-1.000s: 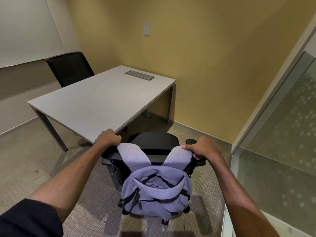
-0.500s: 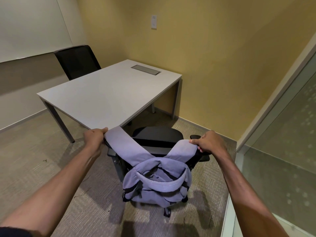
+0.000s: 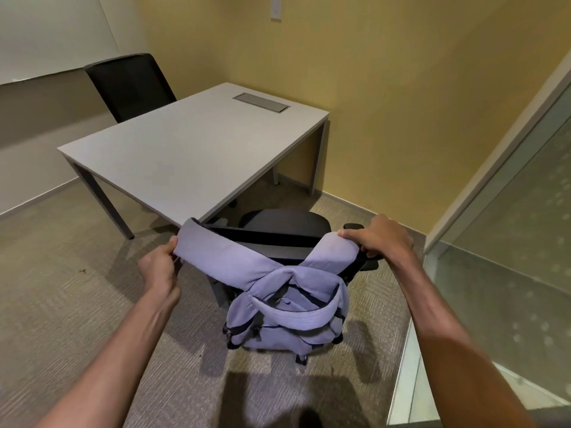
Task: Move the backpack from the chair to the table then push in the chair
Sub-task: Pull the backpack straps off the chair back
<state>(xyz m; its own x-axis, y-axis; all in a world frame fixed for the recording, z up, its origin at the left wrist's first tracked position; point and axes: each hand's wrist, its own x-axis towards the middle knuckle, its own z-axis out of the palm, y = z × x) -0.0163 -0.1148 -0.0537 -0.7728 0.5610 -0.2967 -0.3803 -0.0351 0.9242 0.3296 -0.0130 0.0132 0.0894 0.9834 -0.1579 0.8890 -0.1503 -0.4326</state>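
— Two hands are gripping the backpack [image 3: 285,313] right now, is that so?

— Yes. The left hand [image 3: 159,268] is pinching the end of the left shoulder strap [image 3: 216,257], its fingers [image 3: 171,244] clenched around the fabric, and the strap is stretching up and out to the left. The right hand [image 3: 378,237] is closing over the top of the right shoulder strap [image 3: 332,251], fingers curled down onto it.

— Where is the backpack sitting?

— It is hanging behind the backrest of the near black chair [image 3: 284,225], with both lavender straps draped over the top edge of that backrest. The bag's body is dangling low, above the carpeted floor [image 3: 61,304], with its top pocket gaping open.

— And the tabletop [image 3: 185,149]?

— It is standing just beyond the chair, which is sitting at the near right edge, its seat partly tucked under. The left strap's end is overlapping that near edge in view; whether it is touching, I cannot tell. A grey cable hatch [image 3: 262,102] is lying flush near the far right corner.

— Anything else around?

— A second black chair [image 3: 131,84] is standing at the far left edge, and a frosted glass wall [image 3: 509,242] is running along the right.
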